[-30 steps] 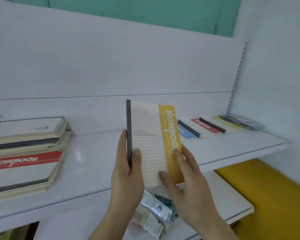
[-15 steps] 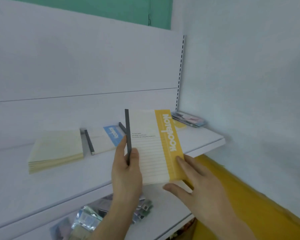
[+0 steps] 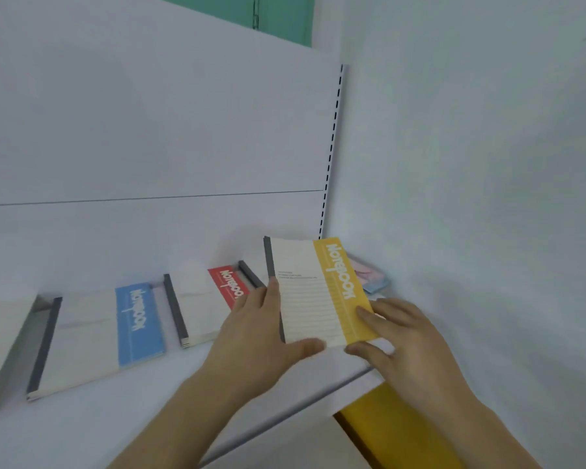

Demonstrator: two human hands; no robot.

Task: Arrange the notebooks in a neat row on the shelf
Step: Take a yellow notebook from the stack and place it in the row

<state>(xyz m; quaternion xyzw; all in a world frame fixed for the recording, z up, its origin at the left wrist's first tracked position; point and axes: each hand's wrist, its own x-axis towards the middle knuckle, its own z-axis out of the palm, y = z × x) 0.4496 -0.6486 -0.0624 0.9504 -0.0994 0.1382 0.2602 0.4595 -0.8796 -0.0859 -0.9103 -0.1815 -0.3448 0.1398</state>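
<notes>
Both forearms rise from the bottom edge to centre frame; left hand (image 3: 261, 330) and right hand (image 3: 403, 336) grip with curled fingers.

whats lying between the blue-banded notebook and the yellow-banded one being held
In the head view, the red-banded white notebook lies flat between the blue-banded notebook and the held yellow-banded notebook.

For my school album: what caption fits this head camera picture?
Two hands hold a yellow notebook above the shelf, beside red and blue ones.

A yellow notebook (image 3: 318, 292) is being held by both hands, left (image 3: 261, 336) and right (image 3: 406, 336), above the shelf (image 3: 149, 397), right of the red (image 3: 214, 299) and blue (image 3: 105, 333) notebooks.
</notes>
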